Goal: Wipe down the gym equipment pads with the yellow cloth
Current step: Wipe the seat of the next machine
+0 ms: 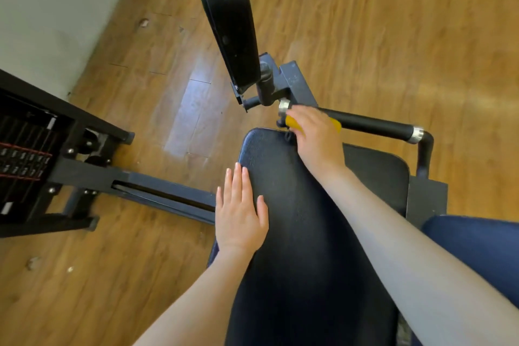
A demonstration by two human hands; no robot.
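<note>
A long black padded bench pad (303, 227) runs from the bottom of the view up to the middle. My left hand (240, 215) lies flat on the pad's left edge, fingers straight. My right hand (316, 136) grips the yellow cloth (292, 122) at the pad's far end, against the near end of a black handle bar (373, 123). Most of the cloth is hidden under the hand. A second black pad (224, 11) stands tilted above, on a grey bracket (295, 78).
A black weight stack frame (33, 154) sits at the left, joined by a dark steel rail (157, 191) to the bench. Wooden floor (393, 36) surrounds the machine. A pale wall (50, 8) fills the upper left. A dark blue trouser leg (477, 247) shows at right.
</note>
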